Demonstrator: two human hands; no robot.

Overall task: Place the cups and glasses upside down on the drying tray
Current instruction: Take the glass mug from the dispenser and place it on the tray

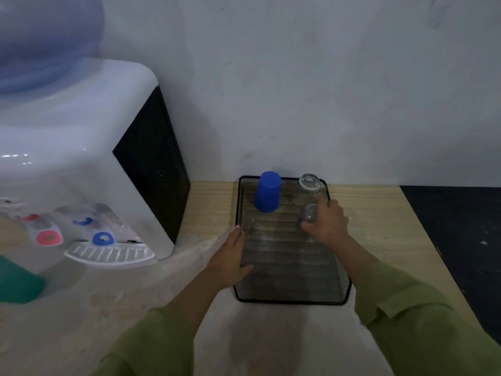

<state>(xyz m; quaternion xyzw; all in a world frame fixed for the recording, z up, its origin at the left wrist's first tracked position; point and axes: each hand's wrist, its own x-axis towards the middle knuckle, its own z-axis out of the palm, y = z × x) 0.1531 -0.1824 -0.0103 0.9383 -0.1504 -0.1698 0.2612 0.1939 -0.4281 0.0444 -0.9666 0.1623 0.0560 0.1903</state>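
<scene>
Mesh drying tray point(287, 267) of black wire lies on the pale wooden bench point(379, 213), its far short edge close to the grey wall point(298, 77). At the tray's far left stands a blue plastic cup point(267, 191), upside down with its wide mouth on the mesh. At the far right corner sits a clear glass mug point(310, 183), also inverted, its thick round base facing up and its handle toward the tray's right rim. Just nearer than the mug, the right hand point(326, 225) grips a small clear glass point(310, 213), with the fingers point(329, 206) wrapped round its far and right sides and the thumb on the near side; the glass is blurred, and whether it touches the mesh or hangs just above cannot be told, nor which end is up. The left hand point(231, 256) rests flat along the tray's left rim, fingers straight and close together, thumb lying over the edge onto the mesh, holding nothing. Both arms wear olive green sleeves point(423, 321). Left of the tray, apart from it, stands a white water dispenser point(89, 147) with a black side panel, a blue water bottle point(46, 42) on top, red and blue taps point(101, 238) in front, and a white slotted drip tray point(108, 253) beneath them. A green object point(19, 283) shows at the left edge, too blurred to name. Beyond the bench's right edge lies a dark surface point(461, 240).
</scene>
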